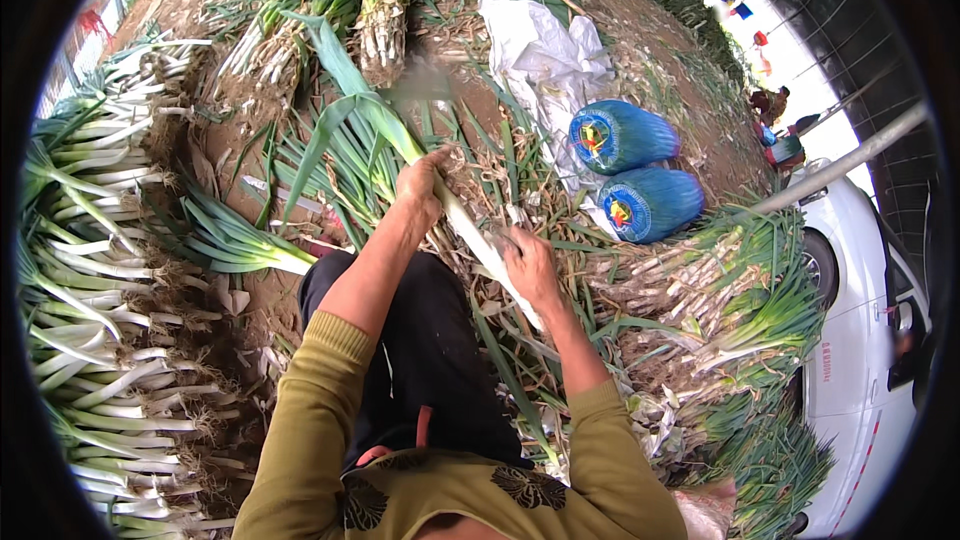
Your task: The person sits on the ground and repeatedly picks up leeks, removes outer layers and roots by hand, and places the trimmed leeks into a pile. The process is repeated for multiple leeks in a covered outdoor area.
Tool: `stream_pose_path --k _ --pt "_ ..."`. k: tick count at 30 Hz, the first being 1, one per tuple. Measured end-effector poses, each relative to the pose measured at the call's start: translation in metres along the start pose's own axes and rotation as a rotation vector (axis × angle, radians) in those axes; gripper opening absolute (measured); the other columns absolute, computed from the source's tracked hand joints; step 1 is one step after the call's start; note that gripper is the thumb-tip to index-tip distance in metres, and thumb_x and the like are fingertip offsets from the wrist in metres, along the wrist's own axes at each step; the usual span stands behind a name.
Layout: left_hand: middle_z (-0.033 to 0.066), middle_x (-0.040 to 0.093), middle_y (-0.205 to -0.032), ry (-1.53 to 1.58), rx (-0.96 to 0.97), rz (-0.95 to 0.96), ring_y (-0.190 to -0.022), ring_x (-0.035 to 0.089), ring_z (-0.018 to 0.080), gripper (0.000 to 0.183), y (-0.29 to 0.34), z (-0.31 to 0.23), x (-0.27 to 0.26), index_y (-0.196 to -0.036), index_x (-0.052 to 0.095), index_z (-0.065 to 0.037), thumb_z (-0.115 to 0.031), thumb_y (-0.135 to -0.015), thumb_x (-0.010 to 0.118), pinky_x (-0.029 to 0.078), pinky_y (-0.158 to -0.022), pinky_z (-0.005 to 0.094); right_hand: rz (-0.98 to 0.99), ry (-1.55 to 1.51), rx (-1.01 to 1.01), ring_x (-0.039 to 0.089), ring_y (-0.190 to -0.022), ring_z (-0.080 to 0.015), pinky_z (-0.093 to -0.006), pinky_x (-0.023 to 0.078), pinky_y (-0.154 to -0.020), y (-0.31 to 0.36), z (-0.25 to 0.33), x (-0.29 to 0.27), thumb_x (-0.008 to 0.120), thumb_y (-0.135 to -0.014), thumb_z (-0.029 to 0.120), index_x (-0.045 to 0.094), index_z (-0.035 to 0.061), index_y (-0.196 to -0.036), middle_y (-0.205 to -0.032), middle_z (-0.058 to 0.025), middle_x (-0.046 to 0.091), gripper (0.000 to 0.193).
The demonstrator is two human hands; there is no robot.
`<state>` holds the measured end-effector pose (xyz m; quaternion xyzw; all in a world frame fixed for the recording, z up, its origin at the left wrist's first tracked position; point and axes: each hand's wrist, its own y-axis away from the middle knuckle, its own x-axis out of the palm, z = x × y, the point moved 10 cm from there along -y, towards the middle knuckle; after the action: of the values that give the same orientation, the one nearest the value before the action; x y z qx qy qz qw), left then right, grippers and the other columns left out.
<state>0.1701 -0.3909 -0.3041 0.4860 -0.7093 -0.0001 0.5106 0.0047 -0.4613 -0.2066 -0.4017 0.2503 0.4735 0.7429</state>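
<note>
A long green onion (468, 225) slants across in front of my knees, its green leaves up and to the left, its white stalk down to the right. My left hand (421, 190) is closed round the stalk just below the leaves. Lower down, my right hand (532, 266) pinches at the white part with bent fingers; its fingertips are partly blurred. Beside my left knee lie a few green onions (235, 237) with their white ends toward me. More loose leaves (350, 165) spread on the ground beyond my left hand.
A long row of rooted green onions (110, 340) lines the left. Tied bundles (385, 25) lie at the far side. Two blue plastic-wrapped rolls (655, 202) rest by a white sack (530, 50). Onion heaps (700, 300), a metal pole (850, 162) and a white vehicle (850, 380) are right.
</note>
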Motion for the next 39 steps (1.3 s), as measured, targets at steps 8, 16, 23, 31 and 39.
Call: stream_pose_path --k 8,16,23,31,39 --pt "0.0011 0.041 -0.054 -0.062 0.213 -0.082 -0.041 0.038 0.0135 0.009 -0.001 -0.062 0.004 -0.082 0.051 -0.005 -0.012 -0.082 0.057 0.034 -0.038 0.0284 0.578 0.763 0.304 0.058 -0.058 -0.0324 -0.0449 0.043 -0.05 0.294 -0.129 -0.045 0.052 -0.067 0.006 0.054 0.0044 -0.072 -0.062 -0.0135 0.057 0.005" --pt "-0.0026 0.035 -0.053 0.065 0.129 0.123 -0.043 0.033 0.0113 0.007 -0.003 -0.064 0.006 -0.082 0.048 -0.011 -0.015 -0.084 0.053 0.029 -0.039 0.0256 0.706 0.426 0.832 0.058 -0.087 -0.0313 -0.0404 0.047 -0.073 0.386 -0.202 -0.067 0.056 -0.074 0.019 0.059 0.0039 -0.095 -0.093 -0.0159 0.059 0.025" --pt "0.0005 0.037 -0.054 0.132 0.079 0.138 -0.044 0.035 0.0124 0.011 0.003 -0.039 0.004 -0.085 0.044 -0.009 -0.016 -0.083 0.052 0.032 -0.039 0.0259 0.231 -0.998 0.582 0.051 -0.087 -0.0091 -0.0243 0.045 -0.067 0.106 -0.047 -0.017 0.051 -0.087 0.016 0.042 0.0037 -0.126 -0.108 -0.0059 0.054 0.041" --pt "0.02 0.053 -0.094 0.033 -0.082 0.495 -0.094 0.054 0.0373 0.019 0.034 0.001 0.045 -0.099 0.039 0.008 -0.004 -0.085 0.04 0.042 -0.088 0.0555 0.097 -1.269 0.699 0.049 -0.055 -0.0098 -0.0236 0.045 -0.051 0.071 -0.046 -0.038 0.051 -0.089 0.023 0.052 -0.0022 -0.108 -0.084 -0.011 0.06 0.031" --pt "0.0188 0.053 -0.094 0.144 0.011 0.335 -0.091 0.058 0.0343 0.023 0.012 0.016 0.043 -0.107 0.036 0.005 0.0 -0.087 0.046 0.05 -0.083 0.0447 -0.284 -0.013 0.113 0.06 -0.077 -0.0212 -0.0294 0.049 -0.064 0.047 0.005 -0.114 0.067 -0.071 0.001 0.06 0.0022 -0.094 -0.09 -0.0095 0.06 0.024"
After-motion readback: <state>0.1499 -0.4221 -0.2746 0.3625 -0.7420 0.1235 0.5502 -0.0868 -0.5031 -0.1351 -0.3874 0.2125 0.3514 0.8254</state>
